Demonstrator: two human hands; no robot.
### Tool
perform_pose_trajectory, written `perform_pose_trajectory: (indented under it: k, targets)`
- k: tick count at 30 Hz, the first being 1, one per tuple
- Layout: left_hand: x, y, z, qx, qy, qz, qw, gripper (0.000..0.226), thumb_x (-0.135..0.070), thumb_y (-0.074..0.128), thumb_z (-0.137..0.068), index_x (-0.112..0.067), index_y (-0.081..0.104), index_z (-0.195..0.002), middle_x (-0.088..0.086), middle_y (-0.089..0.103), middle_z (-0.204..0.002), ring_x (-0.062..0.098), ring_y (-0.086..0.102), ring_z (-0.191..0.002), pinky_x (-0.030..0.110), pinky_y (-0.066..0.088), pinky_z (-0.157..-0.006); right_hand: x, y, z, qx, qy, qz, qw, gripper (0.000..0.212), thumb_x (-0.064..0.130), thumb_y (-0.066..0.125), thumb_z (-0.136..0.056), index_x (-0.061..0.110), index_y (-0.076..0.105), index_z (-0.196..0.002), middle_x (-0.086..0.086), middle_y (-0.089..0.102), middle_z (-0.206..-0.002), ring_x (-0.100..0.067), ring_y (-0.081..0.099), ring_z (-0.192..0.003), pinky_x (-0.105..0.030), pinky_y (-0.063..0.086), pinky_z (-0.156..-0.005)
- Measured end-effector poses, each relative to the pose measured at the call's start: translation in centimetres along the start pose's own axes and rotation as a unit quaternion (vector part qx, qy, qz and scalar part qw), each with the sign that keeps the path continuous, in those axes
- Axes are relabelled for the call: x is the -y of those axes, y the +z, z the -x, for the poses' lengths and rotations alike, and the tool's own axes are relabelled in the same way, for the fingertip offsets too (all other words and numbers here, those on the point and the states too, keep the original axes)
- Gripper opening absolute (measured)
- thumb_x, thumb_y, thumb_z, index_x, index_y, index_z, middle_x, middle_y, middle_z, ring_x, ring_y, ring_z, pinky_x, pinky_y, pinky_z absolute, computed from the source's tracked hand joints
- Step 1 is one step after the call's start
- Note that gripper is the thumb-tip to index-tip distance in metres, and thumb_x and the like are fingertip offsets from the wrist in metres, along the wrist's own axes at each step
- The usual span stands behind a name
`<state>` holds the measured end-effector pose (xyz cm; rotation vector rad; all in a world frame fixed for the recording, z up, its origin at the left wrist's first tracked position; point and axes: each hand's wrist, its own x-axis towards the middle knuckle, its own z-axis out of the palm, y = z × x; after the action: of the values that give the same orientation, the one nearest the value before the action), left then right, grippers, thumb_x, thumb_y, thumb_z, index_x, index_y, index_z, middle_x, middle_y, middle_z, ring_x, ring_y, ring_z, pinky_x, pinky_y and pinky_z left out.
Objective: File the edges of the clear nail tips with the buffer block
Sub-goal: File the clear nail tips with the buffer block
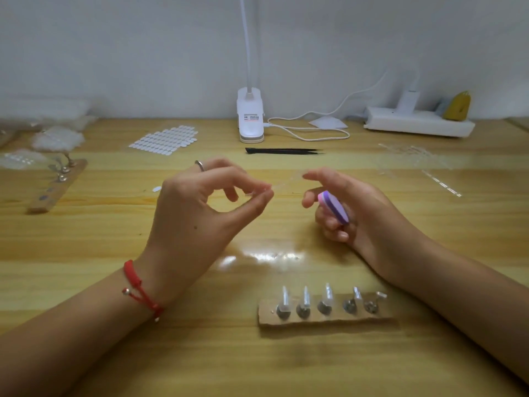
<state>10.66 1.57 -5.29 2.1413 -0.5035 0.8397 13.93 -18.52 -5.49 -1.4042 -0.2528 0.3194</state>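
Operator: Where was the work at that moment?

Coach: Well in front of the clip lamp (250, 116), on your side of it, held up between your hands. Your left hand (197, 207) pinched the clear nail tip (286, 181) between thumb and forefinger, the other fingers loosely curled. It showed only as a long, thin, blurred sliver, so I couldn't tell whether it was one tip or a strip of them. Your right hand (357, 213) gripped the buffer block (335, 206) in its lower curled fingers, with forefinger and thumb reaching toward the sliver's free end. The block wasn't touching it.

Operator: How would it have handled?

Coach: Very light, I'd judge: thin, springy, slick plastic, likely to flick away or crack if bent. You'd have done best to pinch it close to the edge being filed, so it couldn't flex. The block looked soft and foamy, so light strokes.

Operator: And the holders?

Coach: The holder strip (323, 319), farthest in front of the lamp and nearest you, carried five metal stands (283, 312), each apparently with a clear tip on top. A second holder (57, 184), front-left of the lamp, had a few stands at its far end and bare round spots. Left of the lamp, clear bags (57, 136) held pale pieces, too blurred to name.
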Motion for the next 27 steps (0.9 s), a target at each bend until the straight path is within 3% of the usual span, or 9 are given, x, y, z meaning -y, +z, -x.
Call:
perform_pose_trajectory:
  k: [3,6,9,13,15,17,20,24,27]
  targets:
    - [0.13,-0.05,0.11,-0.018,0.116,-0.135,0.984,0.013,-0.033,0.075,-0.083,-0.022,0.075,-0.075,-0.011,0.067,-0.076,0.012,0.061,-0.064,0.036,0.04,-0.073,-0.03,0.34,0.25,0.018,-0.011,0.02,1.0,0.046,0.046,0.065,-0.075,0.018,0.064,-0.112,0.003,0.068,-0.077,-0.006,0.039,-0.051,-0.016,0.028,-0.043]
    - [-0.01,0.12,0.15,-0.025,0.2,-0.193,0.96,0.017,-0.033,0.073,-0.085,-0.023,0.074,-0.072,-0.01,0.068,-0.074,0.017,0.063,-0.064,0.036,0.039,-0.075,-0.3,0.47,0.34,0.014,-0.02,0.035,0.999,0.043,0.033,0.078,-0.074,0.02,0.064,-0.113,0.002,0.07,-0.077,-0.005,0.038,-0.051,-0.014,0.03,-0.043]
    - [-0.19,0.24,0.12,-0.003,0.217,-0.215,0.952,0.004,-0.022,0.071,-0.085,-0.024,0.075,-0.086,-0.008,0.068,-0.082,0.016,0.062,-0.07,0.035,0.037,-0.078,-0.46,0.35,0.32,-0.007,-0.025,0.037,0.999,0.052,0.031,0.079,-0.059,0.025,0.066,-0.109,0.002,0.07,-0.076,-0.004,0.04,-0.05,-0.012,0.033,-0.043]
    - [-0.36,0.27,0.13,0.055,0.015,-0.083,0.995,0.037,-0.009,0.063,-0.076,-0.024,0.062,-0.109,-0.01,0.062,-0.094,0.007,0.056,-0.082,0.026,0.041,-0.081,-0.48,0.26,0.42,-0.018,-0.019,0.052,0.998,0.057,0.034,0.081,-0.054,0.028,0.066,-0.109,0.002,0.073,-0.082,-0.003,0.045,-0.049,-0.012,0.037,-0.044]
    - [-0.51,0.16,-0.1,0.096,-0.123,0.032,0.987,0.027,-0.029,0.065,-0.078,-0.031,0.067,-0.105,-0.011,0.066,-0.092,0.005,0.057,-0.082,0.015,0.042,-0.076,-0.49,0.21,0.46,-0.008,-0.023,0.065,0.998,0.055,0.031,0.08,-0.057,0.028,0.065,-0.11,0.002,0.072,-0.08,-0.002,0.048,-0.049,-0.011,0.038,-0.046]
    - [-0.38,0.21,-0.14,0.133,-0.213,0.118,0.961,0.023,-0.049,0.074,-0.074,-0.034,0.075,-0.092,-0.006,0.07,-0.085,0.004,0.056,-0.065,0.013,0.043,-0.063,-0.51,0.35,0.63,0.007,-0.032,0.074,0.997,0.051,0.024,0.079,-0.063,0.023,0.064,-0.112,0.003,0.071,-0.077,0.0,0.054,-0.05,-0.008,0.04,-0.049]
    - [-0.61,0.4,-0.18,0.125,-0.262,0.179,0.94,0.018,-0.043,0.074,-0.07,-0.028,0.078,-0.08,-0.002,0.071,-0.074,0.004,0.055,-0.061,0.014,0.044,-0.057,-0.49,0.6,0.75,0.013,-0.048,0.058,0.997,0.049,0.021,0.078,-0.066,0.016,0.064,-0.113,0.005,0.068,-0.076,0.0,0.056,-0.051,-0.007,0.041,-0.049]
    - [-0.43,0.45,-0.46,0.082,-0.32,0.245,0.911,0.011,-0.039,0.072,-0.072,-0.029,0.076,-0.069,-0.017,0.064,-0.061,-0.007,0.052,-0.056,0.003,0.038,-0.054,-0.18,0.41,0.51,-0.004,-0.028,0.023,0.999,0.045,0.03,0.08,-0.071,0.022,0.065,-0.112,0.0,0.067,-0.088,-0.004,0.041,-0.053,-0.014,0.031,-0.044]
    - [-0.31,0.5,-0.4,0.082,-0.332,0.255,0.904,0.016,-0.047,0.071,-0.067,-0.032,0.076,-0.07,-0.018,0.062,-0.063,-0.004,0.048,-0.056,0.006,0.038,-0.054,-0.18,0.62,0.81,0.016,-0.034,0.054,0.998,0.05,0.025,0.076,-0.065,0.019,0.064,-0.113,-0.002,0.07,-0.088,-0.002,0.054,-0.057,-0.01,0.038,-0.047]
